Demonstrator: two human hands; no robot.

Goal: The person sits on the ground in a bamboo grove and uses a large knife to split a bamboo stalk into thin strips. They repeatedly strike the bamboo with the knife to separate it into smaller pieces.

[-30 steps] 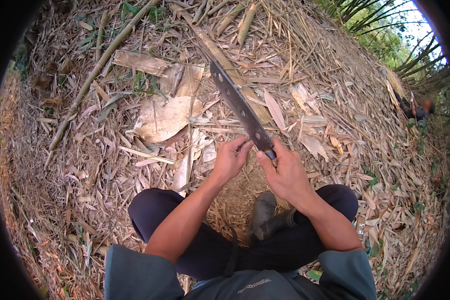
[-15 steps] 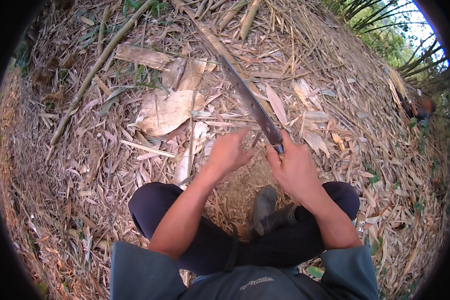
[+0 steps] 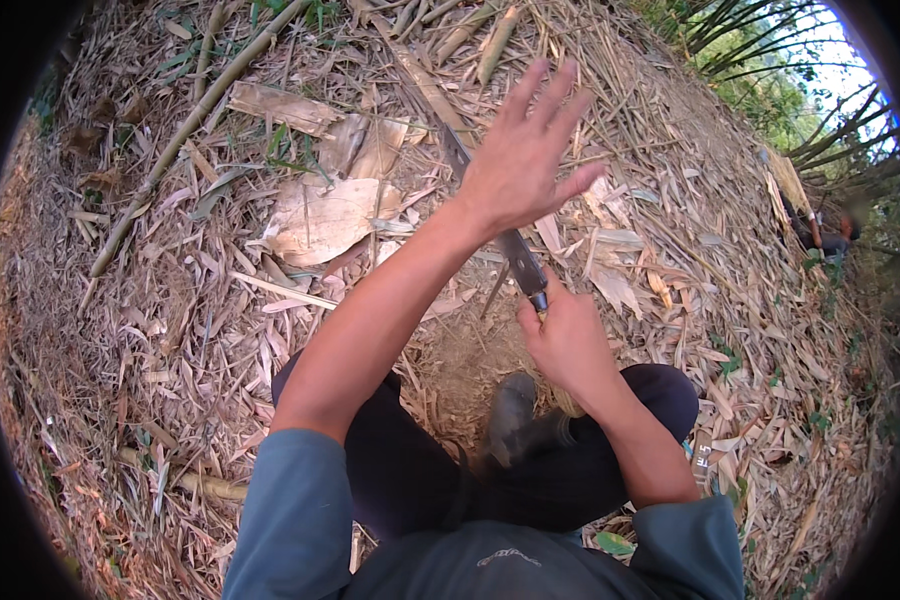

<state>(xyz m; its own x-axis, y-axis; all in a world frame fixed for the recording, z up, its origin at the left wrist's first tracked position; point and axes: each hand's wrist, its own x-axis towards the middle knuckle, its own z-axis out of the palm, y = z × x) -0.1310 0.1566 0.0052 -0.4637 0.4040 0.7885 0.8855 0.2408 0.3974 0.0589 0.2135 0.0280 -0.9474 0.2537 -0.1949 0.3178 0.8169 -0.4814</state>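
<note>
My right hand (image 3: pixel 572 342) is wrapped around the handle of a long dark machete (image 3: pixel 522 262), just in front of my right knee. Its blade has holes along it and slants up and away to the left. My left hand (image 3: pixel 526 152) is stretched forward over the blade with its fingers spread, back of the hand upward and nothing in it. It hides the middle of the blade; whether it touches the metal I cannot tell. The far part of the blade shows beyond my left wrist.
Dry bamboo leaves and sheaths cover the ground, among them a broad pale sheath (image 3: pixel 320 220). A long bamboo pole (image 3: pixel 185 145) lies at the left, and another pole (image 3: pixel 410 65) lies ahead. My boots (image 3: pixel 515 425) are below my hands. A person (image 3: pixel 830 238) is far right, near bamboo clumps.
My left hand has swung forward and right, from beside the machete's handle end to over its blade, and its fingers have spread. My right hand keeps its grip, shifted slightly left and down.
</note>
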